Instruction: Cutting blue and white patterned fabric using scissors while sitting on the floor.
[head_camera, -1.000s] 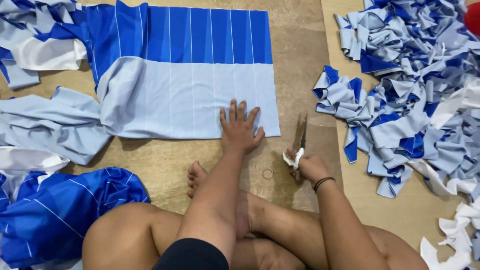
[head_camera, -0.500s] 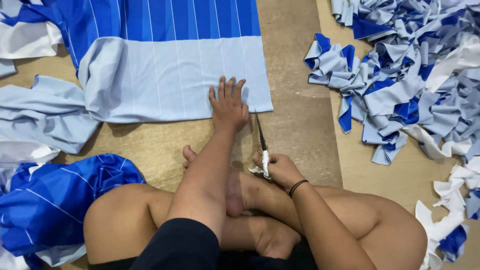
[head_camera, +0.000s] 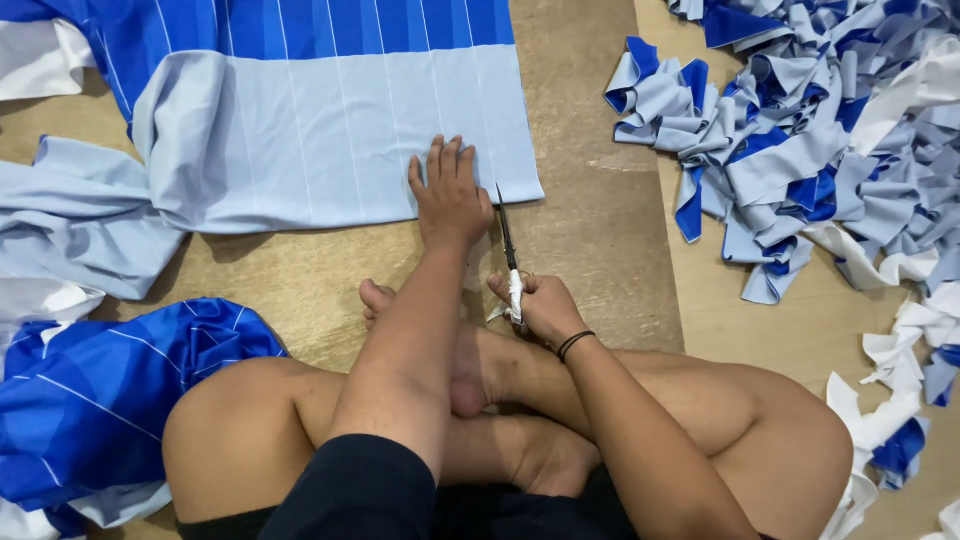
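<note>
The left hand (head_camera: 450, 195) lay flat, fingers spread, on the near edge of the light-blue striped fabric panel (head_camera: 330, 135), pinning it to the wooden floor (head_camera: 590, 250). The right hand (head_camera: 540, 305) was closed round the white handles of the scissors (head_camera: 507, 250), blades pointing away from the body, their tips at the panel's hem just beside the left hand's little finger. The panel itself was spread smooth ahead of the crossed legs, its darker blue band along the far side. Off to the panel's right sat a heap of cut blue and white fabric strips (head_camera: 800, 130); nearer than the panel on its left, a bunched royal-blue cloth (head_camera: 100, 390).

Doing this cut well looked to call for steady pressure from the flat hand so the cloth could not creep, blades kept parallel to the printed white stripes, and those fingers held clear of the cutting line. Long, full bites would likely give a cleaner edge than short snips.
</note>
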